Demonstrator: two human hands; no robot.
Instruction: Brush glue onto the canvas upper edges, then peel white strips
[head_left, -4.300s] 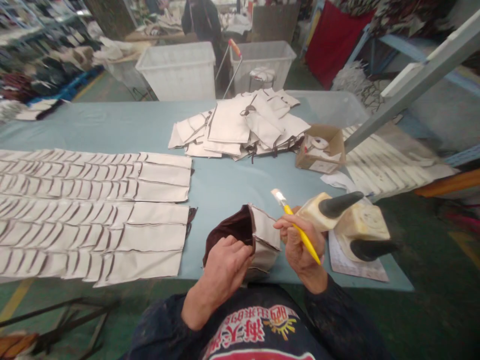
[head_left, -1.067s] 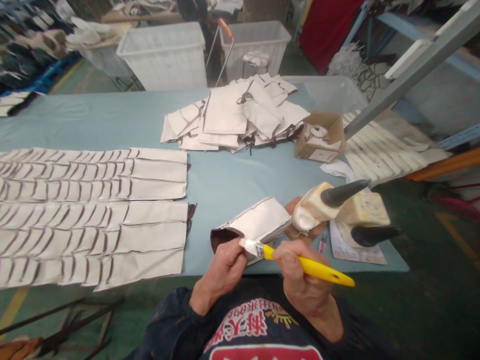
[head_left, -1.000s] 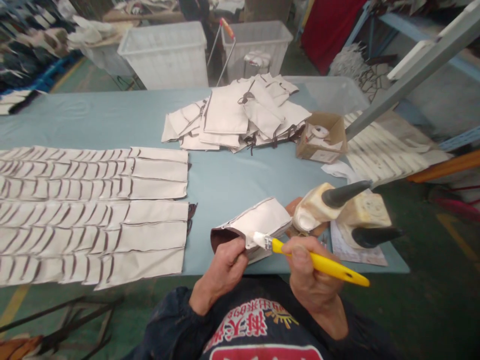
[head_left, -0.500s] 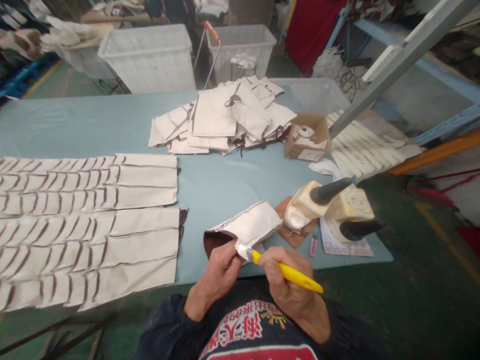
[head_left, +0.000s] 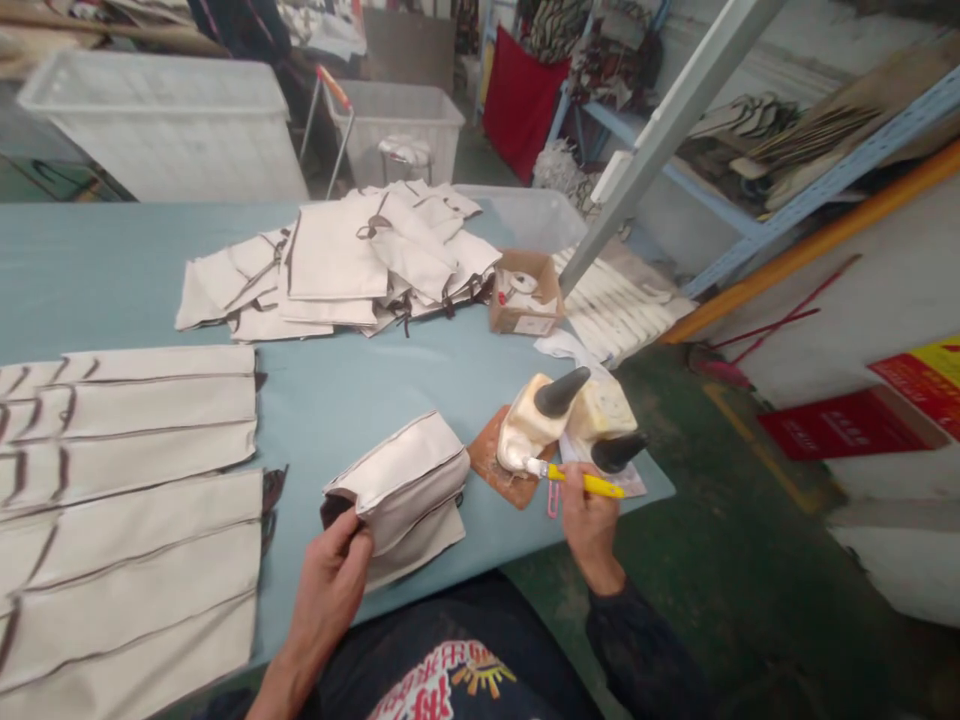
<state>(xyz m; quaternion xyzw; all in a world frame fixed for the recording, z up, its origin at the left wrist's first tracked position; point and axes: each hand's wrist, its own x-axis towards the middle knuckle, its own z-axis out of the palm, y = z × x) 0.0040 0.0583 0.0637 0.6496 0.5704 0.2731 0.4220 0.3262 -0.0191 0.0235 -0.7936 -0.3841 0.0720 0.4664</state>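
My left hand (head_left: 337, 565) pinches the near left edge of a cream fabric bag (head_left: 409, 470) with a dark lining, which lies on the blue-green table. In my right hand (head_left: 592, 525) is a yellow-handled brush (head_left: 589, 482). Its white-coated bristles are at the mouth of a cut-open cream container (head_left: 531, 415) with a black cone-shaped handle. That container rests on a brown sheet (head_left: 491, 465). Beside it stands a second such container (head_left: 600, 408). Pink snips (head_left: 553, 498) lie partly behind the brush handle.
Overlapping rows of cream bags (head_left: 165, 530) cover the table's left. Behind are a loose pile of bags (head_left: 337, 255) and a cardboard box (head_left: 525, 300) with tape. A grey post (head_left: 637, 170) rises at the right. White bins (head_left: 165, 115) stand beyond the table (head_left: 97, 260).
My right hand has carried the brush from the bag's opening to the container's mouth. My left hand still grips the bag. The head view has turned right.
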